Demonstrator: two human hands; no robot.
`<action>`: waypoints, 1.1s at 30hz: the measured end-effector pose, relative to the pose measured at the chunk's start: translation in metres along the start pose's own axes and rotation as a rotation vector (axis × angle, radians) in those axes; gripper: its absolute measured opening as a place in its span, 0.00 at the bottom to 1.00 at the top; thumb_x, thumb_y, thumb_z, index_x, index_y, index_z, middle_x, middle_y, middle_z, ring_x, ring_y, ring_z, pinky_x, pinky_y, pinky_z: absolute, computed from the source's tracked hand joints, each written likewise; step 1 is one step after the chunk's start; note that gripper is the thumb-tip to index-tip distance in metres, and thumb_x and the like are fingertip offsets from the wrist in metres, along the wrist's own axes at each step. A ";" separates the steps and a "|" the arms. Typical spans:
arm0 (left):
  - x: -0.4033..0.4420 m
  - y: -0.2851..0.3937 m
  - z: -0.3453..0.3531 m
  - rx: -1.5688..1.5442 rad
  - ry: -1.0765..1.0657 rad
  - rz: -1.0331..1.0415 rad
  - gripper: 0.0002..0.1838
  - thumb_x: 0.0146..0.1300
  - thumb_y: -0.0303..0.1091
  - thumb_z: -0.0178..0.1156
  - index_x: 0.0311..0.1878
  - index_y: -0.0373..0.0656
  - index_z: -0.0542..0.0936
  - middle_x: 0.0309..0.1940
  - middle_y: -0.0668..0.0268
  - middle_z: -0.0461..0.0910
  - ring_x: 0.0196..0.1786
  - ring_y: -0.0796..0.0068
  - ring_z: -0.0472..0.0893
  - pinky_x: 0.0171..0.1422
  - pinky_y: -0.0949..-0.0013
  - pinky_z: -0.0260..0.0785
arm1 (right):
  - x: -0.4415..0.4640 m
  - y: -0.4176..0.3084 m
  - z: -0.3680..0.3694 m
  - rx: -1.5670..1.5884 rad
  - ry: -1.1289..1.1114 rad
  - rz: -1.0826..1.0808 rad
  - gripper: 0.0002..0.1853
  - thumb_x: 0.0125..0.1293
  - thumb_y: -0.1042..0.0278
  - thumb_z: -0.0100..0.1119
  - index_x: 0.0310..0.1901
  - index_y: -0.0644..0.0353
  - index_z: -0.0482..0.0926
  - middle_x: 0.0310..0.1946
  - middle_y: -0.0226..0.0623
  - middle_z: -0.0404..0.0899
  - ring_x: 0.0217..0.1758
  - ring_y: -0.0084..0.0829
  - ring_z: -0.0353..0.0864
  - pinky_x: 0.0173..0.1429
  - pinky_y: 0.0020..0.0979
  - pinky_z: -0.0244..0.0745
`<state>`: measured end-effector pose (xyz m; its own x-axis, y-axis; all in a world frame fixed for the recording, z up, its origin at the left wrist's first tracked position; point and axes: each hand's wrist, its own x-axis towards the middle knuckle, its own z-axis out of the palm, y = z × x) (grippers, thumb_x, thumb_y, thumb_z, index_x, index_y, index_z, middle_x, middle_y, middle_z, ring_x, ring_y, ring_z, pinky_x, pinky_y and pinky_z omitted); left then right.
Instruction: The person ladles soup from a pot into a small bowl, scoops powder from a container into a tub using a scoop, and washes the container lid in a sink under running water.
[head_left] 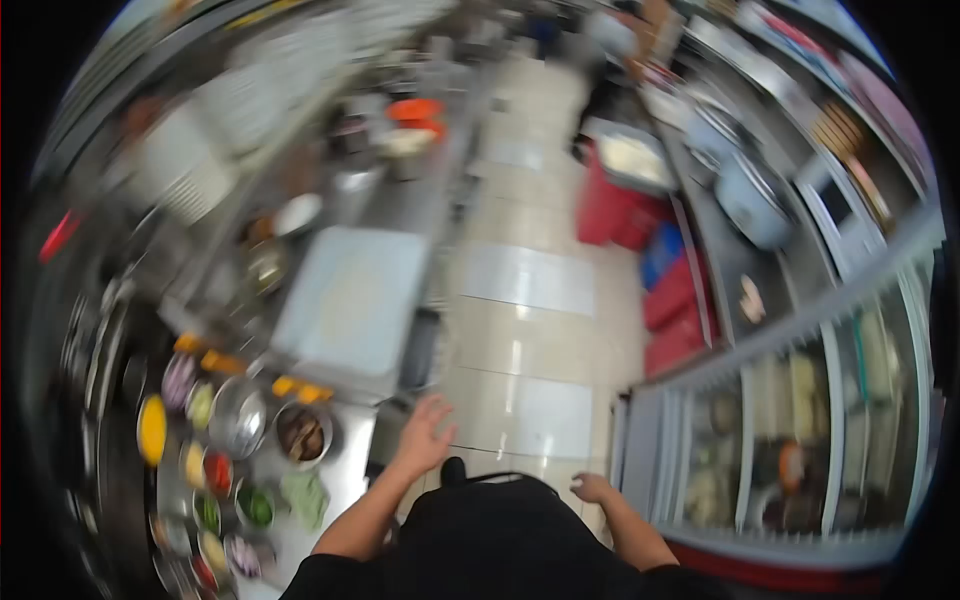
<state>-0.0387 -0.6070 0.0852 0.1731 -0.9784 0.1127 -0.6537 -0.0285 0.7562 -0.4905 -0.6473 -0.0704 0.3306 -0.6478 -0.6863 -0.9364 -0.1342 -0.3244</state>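
My left hand (428, 432) hangs in the air over the aisle, close to the end of the steel counter. Its fingers are spread and nothing is in them. My right hand (590, 488) is low on the other side of my body, near the glass-front fridge (650, 470). It looks loosely curled, the fingertips a little apart, with no object visible in it. Nearest to the left hand are a white cutting board (350, 295), a metal bowl of dark brown pieces (303, 435) and a crumpled green cloth (305, 500).
Metal containers of chopped vegetables (257, 505) crowd the left counter beside a steel bowl (238, 415). A tiled floor (525, 290) runs ahead between counters. Red bins (610, 195) and a rice cooker (755, 205) line the right. A blurred person (605, 90) stands far ahead.
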 end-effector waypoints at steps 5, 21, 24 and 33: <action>0.123 0.045 0.045 -0.064 -0.295 -0.047 0.19 0.62 0.34 0.64 0.57 0.46 0.81 0.66 0.52 0.70 0.62 0.49 0.76 0.65 0.56 0.71 | -0.016 0.051 0.004 0.345 0.161 0.254 0.24 0.63 0.53 0.59 0.57 0.58 0.81 0.57 0.51 0.80 0.63 0.48 0.77 0.68 0.42 0.71; 0.357 0.062 0.147 0.081 -0.296 -0.168 0.20 0.63 0.40 0.64 0.57 0.44 0.81 0.67 0.50 0.69 0.58 0.45 0.79 0.65 0.52 0.72 | 0.234 0.190 -0.222 0.057 -0.097 0.060 0.27 0.64 0.46 0.57 0.59 0.54 0.80 0.63 0.45 0.77 0.66 0.49 0.76 0.71 0.40 0.69; 0.407 0.031 0.151 0.087 -0.221 -0.223 0.20 0.63 0.39 0.64 0.56 0.45 0.82 0.67 0.49 0.69 0.61 0.45 0.77 0.65 0.52 0.72 | 0.341 0.210 -0.296 -0.065 0.138 -0.142 0.20 0.66 0.54 0.58 0.53 0.57 0.83 0.56 0.46 0.82 0.55 0.44 0.83 0.61 0.40 0.77; 0.697 0.004 0.137 0.090 -0.284 0.007 0.18 0.64 0.40 0.64 0.55 0.44 0.81 0.64 0.50 0.72 0.59 0.46 0.78 0.63 0.53 0.73 | 0.456 0.194 -0.442 0.881 0.045 0.342 0.15 0.65 0.61 0.62 0.47 0.61 0.84 0.32 0.36 0.85 0.30 0.30 0.84 0.35 0.33 0.80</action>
<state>-0.0213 -1.3167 0.0785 -0.0366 -0.9964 -0.0767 -0.7187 -0.0272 0.6948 -0.5732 -1.3006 -0.1586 0.0324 -0.5778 -0.8155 -0.5491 0.6715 -0.4976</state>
